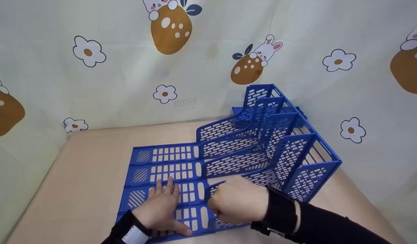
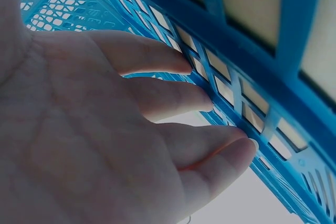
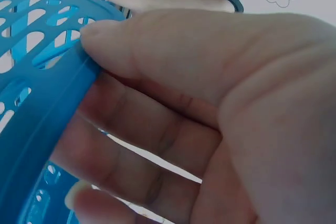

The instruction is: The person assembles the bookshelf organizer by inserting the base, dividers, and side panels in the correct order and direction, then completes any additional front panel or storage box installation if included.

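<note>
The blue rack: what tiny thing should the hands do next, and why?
I'd guess the right hand should gently press down on the divider, to check it sits firmly. That hand pinches the divider's edge, and the left hand rests on the flat part, where it could probably help hold things steady.

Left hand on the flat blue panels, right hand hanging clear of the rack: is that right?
No: the right hand isn't hanging clear; the right wrist view shows it gripping the edge of a divider. The left hand is on the flat blue panels.
</note>
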Tool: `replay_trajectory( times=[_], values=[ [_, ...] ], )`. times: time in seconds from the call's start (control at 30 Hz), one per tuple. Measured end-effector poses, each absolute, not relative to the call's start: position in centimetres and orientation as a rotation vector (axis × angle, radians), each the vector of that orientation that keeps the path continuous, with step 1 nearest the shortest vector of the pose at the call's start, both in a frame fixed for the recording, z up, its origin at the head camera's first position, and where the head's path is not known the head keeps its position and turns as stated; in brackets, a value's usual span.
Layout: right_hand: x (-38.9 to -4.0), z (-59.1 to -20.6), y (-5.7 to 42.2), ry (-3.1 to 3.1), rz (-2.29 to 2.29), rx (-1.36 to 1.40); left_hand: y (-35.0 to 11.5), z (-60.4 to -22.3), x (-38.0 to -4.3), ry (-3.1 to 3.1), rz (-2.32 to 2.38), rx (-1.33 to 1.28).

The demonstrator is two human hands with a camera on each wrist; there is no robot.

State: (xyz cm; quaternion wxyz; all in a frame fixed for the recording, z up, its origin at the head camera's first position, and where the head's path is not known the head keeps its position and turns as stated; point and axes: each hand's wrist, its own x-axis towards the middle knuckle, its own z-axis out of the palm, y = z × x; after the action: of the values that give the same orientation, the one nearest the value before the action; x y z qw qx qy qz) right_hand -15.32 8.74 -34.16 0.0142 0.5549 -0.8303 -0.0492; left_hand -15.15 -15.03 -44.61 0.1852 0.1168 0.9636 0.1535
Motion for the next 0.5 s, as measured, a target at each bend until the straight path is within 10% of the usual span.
replay_trajectory(
  times=[0.5],
  values=[
    [-14.7,-31.9,4.1,-2.825,-0.47,1.475,-17.3,-43.8,-16.2,2.661,0.551,0.309]
  ],
)
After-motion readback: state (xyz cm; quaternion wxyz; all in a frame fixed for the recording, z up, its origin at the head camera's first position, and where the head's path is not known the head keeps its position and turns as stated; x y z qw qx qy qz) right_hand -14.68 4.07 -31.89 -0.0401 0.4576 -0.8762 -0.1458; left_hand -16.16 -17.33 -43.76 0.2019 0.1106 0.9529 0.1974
